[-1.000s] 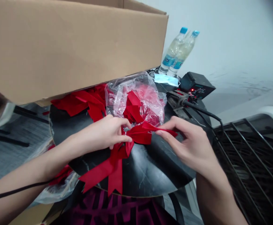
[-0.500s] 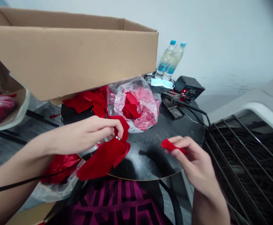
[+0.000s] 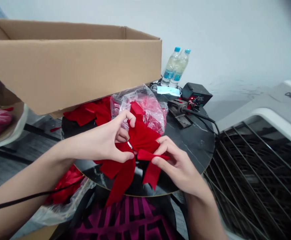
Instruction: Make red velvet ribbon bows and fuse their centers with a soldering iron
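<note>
One red bow is clasped in the grip of the left hand above the black tabletop, while a red strip beside it is pinched by the right hand. Beyond them, a plastic bag with red fabric inside is seen near a cardboard box.

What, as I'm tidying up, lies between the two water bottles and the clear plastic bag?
In the head view, a light-blue face mask lies between the bottles and the bag.
</note>
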### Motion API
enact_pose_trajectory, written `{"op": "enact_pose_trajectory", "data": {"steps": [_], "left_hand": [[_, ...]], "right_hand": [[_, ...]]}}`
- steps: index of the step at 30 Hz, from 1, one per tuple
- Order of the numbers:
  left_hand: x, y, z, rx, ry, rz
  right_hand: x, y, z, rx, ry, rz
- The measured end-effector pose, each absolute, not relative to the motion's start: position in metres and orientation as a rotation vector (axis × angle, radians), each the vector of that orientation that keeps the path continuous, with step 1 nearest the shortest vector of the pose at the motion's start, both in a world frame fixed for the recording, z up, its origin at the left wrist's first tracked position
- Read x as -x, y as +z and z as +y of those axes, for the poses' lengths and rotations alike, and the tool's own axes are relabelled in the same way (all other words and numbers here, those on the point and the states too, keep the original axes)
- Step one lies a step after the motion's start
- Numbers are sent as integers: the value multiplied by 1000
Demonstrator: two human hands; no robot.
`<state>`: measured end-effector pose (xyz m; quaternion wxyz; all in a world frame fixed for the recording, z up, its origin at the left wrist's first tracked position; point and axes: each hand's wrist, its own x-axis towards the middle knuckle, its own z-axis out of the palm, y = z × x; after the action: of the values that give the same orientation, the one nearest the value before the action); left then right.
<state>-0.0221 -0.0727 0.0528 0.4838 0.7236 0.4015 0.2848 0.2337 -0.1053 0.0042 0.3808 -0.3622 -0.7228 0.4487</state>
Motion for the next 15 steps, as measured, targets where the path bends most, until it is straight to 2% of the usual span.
{"op": "enact_pose_trajectory", "data": {"steps": [3,10,15], "left_hand": [[17,45,-62,-1635,465,874],[13,34,-42,-1656,327,832],[15,23,-28,-1314,234,610]], "right_hand": [[-242,9,-97,939,1191,-1889],[-258,10,-83,970,1319,-1972],[-268,12,-75,1001,1262,-2031]]}}
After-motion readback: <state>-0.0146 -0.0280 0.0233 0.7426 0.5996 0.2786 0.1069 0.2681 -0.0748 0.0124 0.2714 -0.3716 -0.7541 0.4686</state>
